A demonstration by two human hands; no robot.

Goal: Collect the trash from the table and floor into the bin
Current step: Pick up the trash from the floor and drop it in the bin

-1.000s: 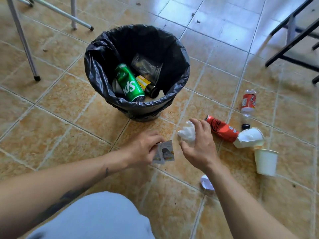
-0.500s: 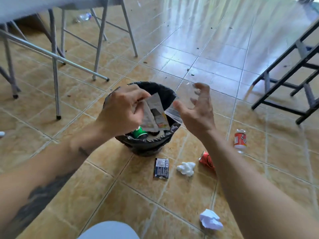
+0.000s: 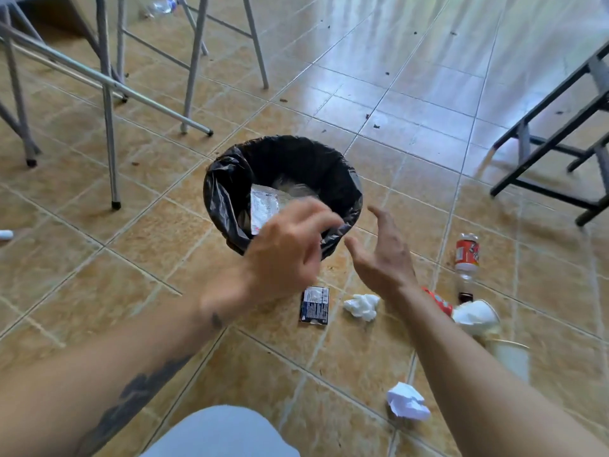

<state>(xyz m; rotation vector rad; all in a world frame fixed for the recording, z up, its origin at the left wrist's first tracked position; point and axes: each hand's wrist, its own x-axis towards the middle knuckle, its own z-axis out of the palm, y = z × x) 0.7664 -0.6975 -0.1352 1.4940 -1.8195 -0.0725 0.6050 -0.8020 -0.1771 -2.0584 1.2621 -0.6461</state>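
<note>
While both hands hover empty, fingers spread, left hand point(image 3: 286, 255) over bin point(image 3: 224, 199), right hand point(image 3: 384, 255) beside it: wrappers point(image 3: 263, 206) inside; dark packet point(image 3: 314, 305), tissue point(image 3: 362, 306), paper ball point(image 3: 408, 401) on floor.

A black bin point(image 3: 283, 192) stands on the tiled floor point(image 3: 131, 245). The left hand point(image 3: 283, 255) is at its near rim, blurry, fingers loose. The right hand point(image 3: 382, 255) is spread wide, holding nothing. A white wrapper point(image 3: 263, 206) sits inside the bin. Nearby lie a dark packet point(image 3: 314, 305), a tissue point(image 3: 362, 306) and a paper ball point(image 3: 407, 402) (all on the floor).
</note>
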